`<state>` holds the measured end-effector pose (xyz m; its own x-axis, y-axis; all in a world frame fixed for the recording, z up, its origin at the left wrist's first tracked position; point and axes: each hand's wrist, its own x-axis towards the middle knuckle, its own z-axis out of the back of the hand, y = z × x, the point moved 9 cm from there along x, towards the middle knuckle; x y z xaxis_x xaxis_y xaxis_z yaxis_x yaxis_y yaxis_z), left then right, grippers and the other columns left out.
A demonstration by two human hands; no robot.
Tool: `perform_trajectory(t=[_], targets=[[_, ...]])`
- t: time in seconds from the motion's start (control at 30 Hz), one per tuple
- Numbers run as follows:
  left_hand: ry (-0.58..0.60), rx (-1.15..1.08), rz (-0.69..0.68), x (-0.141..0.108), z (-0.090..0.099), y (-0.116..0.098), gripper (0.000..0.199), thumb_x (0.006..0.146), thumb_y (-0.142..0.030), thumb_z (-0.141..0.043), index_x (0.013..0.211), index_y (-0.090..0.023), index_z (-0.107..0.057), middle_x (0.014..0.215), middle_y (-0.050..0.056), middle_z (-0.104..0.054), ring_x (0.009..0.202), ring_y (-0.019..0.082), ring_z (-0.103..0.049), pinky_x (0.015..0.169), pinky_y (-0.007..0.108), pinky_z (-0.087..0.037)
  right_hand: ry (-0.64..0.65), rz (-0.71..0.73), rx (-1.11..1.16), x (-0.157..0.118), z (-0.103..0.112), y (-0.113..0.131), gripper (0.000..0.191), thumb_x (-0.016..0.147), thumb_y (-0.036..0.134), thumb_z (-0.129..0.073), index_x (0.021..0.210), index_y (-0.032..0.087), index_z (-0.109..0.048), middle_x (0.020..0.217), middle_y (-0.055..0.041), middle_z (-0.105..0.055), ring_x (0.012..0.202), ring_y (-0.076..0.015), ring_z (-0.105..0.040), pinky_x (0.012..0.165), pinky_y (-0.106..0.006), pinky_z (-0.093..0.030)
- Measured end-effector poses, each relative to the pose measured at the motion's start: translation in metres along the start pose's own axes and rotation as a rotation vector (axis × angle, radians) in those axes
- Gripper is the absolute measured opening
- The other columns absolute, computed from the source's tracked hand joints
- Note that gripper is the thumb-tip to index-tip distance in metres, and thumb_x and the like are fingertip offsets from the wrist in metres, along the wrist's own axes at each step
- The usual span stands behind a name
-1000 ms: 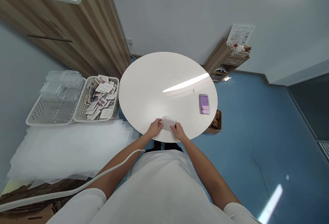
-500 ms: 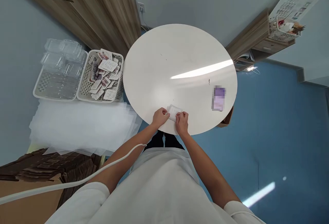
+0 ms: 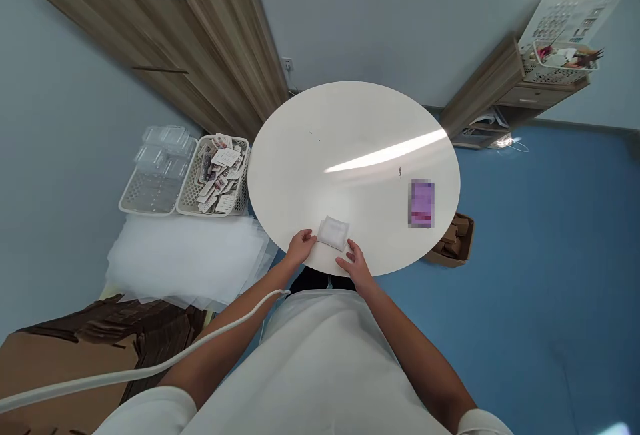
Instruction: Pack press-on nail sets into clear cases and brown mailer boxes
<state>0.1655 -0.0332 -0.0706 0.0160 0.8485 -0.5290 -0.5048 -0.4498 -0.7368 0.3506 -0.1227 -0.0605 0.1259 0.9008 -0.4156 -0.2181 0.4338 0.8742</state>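
Note:
A flat square packet wrapped in translucent white sheet (image 3: 333,232) lies near the front edge of the round white table (image 3: 345,122). My left hand (image 3: 301,247) is at its left corner, thumb and fingers slightly apart; whether the thumb touches the wrapping is hard to tell. At the packet's lower right, my right hand (image 3: 356,266) has its fingers spread, with nothing in them. What is inside the wrapping shows only as a pale shape.
Left of the table stand a basket of printed card packs (image 3: 220,175) and a basket of clear plastic boxes (image 3: 157,175). Translucent sheets (image 3: 185,252) are stacked before them. A pixelated purple item (image 3: 421,203) lies on the table's right; a cardboard box (image 3: 453,242) sits below.
Both hands have loosened from the packet, the right hand's fingers spreading away from its edge. The packet stays on the table. The camera view has tilted up, showing more of the cabinet.

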Motion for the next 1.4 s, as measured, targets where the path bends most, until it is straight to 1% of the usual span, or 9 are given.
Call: perform_trajectory(t=[0.13, 0.23, 0.33, 0.47, 0.67, 0.87, 1.0, 1.17, 1.4], targets=[[0.111, -0.044, -0.025, -0.008, -0.015, -0.006, 0.046, 0.076, -0.022, -0.049, 0.121, -0.018, -0.046, 0.121, 0.010, -0.053, 0.102, 0.019, -0.056, 0.083, 0.032, -0.046, 0.084, -0.025, 0.076, 0.001, -0.012, 0.007, 0.070, 0.077, 0.037, -0.053, 0.136, 0.029, -0.016, 0.135, -0.0106, -0.034, 0.122, -0.0247, -0.037, 0.084, -0.041, -0.046], [0.194, -0.067, -0.083, -0.015, -0.024, -0.014, 0.050, 0.073, -0.013, -0.047, 0.123, -0.019, -0.045, 0.123, 0.009, -0.053, 0.107, 0.019, -0.054, 0.086, 0.032, -0.045, 0.154, -0.002, 0.061, 0.003, -0.025, 0.017, 0.076, 0.077, 0.036, -0.054, 0.138, 0.026, -0.009, 0.138, -0.0101, -0.032, 0.124, -0.0232, -0.036, 0.087, -0.042, -0.045], [0.170, -0.032, -0.096, -0.016, -0.019, -0.013, 0.053, 0.073, -0.014, -0.048, 0.125, -0.019, -0.043, 0.126, 0.010, -0.050, 0.111, 0.021, -0.051, 0.087, 0.034, -0.045, 0.191, 0.012, 0.054, 0.011, -0.034, 0.026, 0.078, 0.076, 0.034, -0.055, 0.138, 0.026, -0.008, 0.138, -0.0099, -0.031, 0.124, -0.0227, -0.036, 0.089, -0.043, -0.044], [0.073, -0.043, -0.084, -0.007, 0.003, -0.001, 0.057, 0.072, -0.014, -0.051, 0.127, -0.019, -0.039, 0.127, 0.012, -0.047, 0.115, 0.023, -0.046, 0.088, 0.036, -0.044, 0.210, 0.007, 0.017, 0.033, -0.048, 0.044, 0.074, 0.075, 0.033, -0.056, 0.137, 0.026, -0.017, 0.138, -0.0100, -0.033, 0.123, -0.0228, -0.038, 0.089, -0.042, -0.045], [-0.068, -0.163, -0.079, 0.018, 0.053, 0.016, 0.062, 0.071, -0.016, -0.054, 0.130, -0.021, -0.034, 0.133, 0.011, -0.040, 0.121, 0.024, -0.040, 0.095, 0.040, -0.039, 0.284, 0.019, 0.013, 0.074, -0.097, 0.088, 0.069, 0.075, 0.034, -0.056, 0.135, 0.022, -0.025, 0.134, -0.0104, -0.040, 0.118, -0.0223, -0.044, 0.087, -0.039, -0.047], [-0.139, -0.238, -0.070, 0.046, 0.109, 0.019, 0.060, 0.070, -0.019, -0.054, 0.128, -0.018, -0.038, 0.141, 0.010, -0.024, 0.123, 0.025, -0.036, 0.100, 0.037, -0.035, 0.363, 0.011, 0.011, 0.110, -0.150, 0.124, 0.071, 0.073, 0.037, -0.057, 0.134, 0.022, -0.026, 0.135, -0.0088, -0.038, 0.123, -0.0221, -0.038, 0.094, -0.039, -0.041], [-0.161, -0.280, -0.089, 0.068, 0.138, 0.019, 0.057, 0.069, -0.019, -0.054, 0.124, -0.017, -0.043, 0.138, 0.010, -0.029, 0.124, 0.024, -0.034, 0.102, 0.034, -0.033, 0.335, -0.017, 0.076, 0.132, -0.167, 0.137, 0.069, 0.071, 0.036, -0.059, 0.132, 0.021, -0.031, 0.134, -0.0091, -0.040, 0.123, -0.0220, -0.038, 0.095, -0.038, -0.040], [-0.138, -0.306, -0.121, 0.087, 0.147, 0.019, 0.059, 0.067, -0.018, -0.056, 0.124, -0.019, -0.044, 0.137, 0.008, -0.033, 0.124, 0.024, -0.035, 0.103, 0.035, -0.031, 0.252, -0.011, 0.064, 0.150, -0.168, 0.147, 0.065, 0.070, 0.036, -0.060, 0.129, 0.023, -0.036, 0.135, -0.0081, -0.038, 0.123, -0.0224, -0.038, 0.096, -0.039, -0.039], [-0.103, -0.379, -0.148, 0.084, 0.145, 0.019, 0.060, 0.068, -0.016, -0.055, 0.126, -0.023, -0.042, 0.139, 0.006, -0.031, 0.127, 0.022, -0.029, 0.105, 0.035, -0.025, 0.258, -0.081, 0.088, 0.144, -0.168, 0.150, 0.069, 0.066, 0.035, -0.064, 0.128, 0.026, -0.035, 0.137, -0.0052, -0.035, 0.124, -0.0201, -0.034, 0.098, -0.035, -0.036]])
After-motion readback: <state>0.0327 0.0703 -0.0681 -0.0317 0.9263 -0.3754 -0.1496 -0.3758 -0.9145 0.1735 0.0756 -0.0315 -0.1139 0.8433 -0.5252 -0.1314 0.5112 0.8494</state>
